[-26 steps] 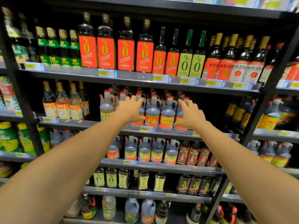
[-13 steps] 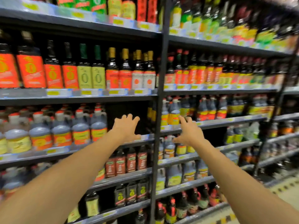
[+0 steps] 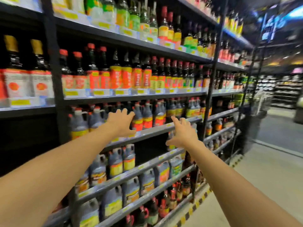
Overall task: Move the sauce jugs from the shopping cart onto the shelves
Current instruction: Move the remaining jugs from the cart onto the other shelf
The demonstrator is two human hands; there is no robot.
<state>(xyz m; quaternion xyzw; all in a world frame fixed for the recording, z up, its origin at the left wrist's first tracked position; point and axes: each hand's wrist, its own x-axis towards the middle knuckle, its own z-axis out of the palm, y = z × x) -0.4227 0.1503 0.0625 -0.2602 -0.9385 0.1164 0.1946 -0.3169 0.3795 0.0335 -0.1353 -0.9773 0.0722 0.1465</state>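
Dark sauce jugs with red caps and orange-yellow labels stand in a row on the middle shelf. More jugs fill the shelves below. My left hand is stretched out in front of that row with fingers spread, holding nothing. My right hand reaches out lower and to the right, fingers straight, empty, in front of the shelf edge. I cannot see a shopping cart clearly; the picture is blurred by motion.
Tall sauce bottles fill the upper shelves. Black uprights divide the shelving bays. To the right the aisle floor opens out, with yellow-black tape along the shelf base and more shelving far off.
The view has swung to the right along the shelving, bringing the aisle into sight. Both hands stay outstretched and empty, and have drawn away from the grey jugs they were near earlier.
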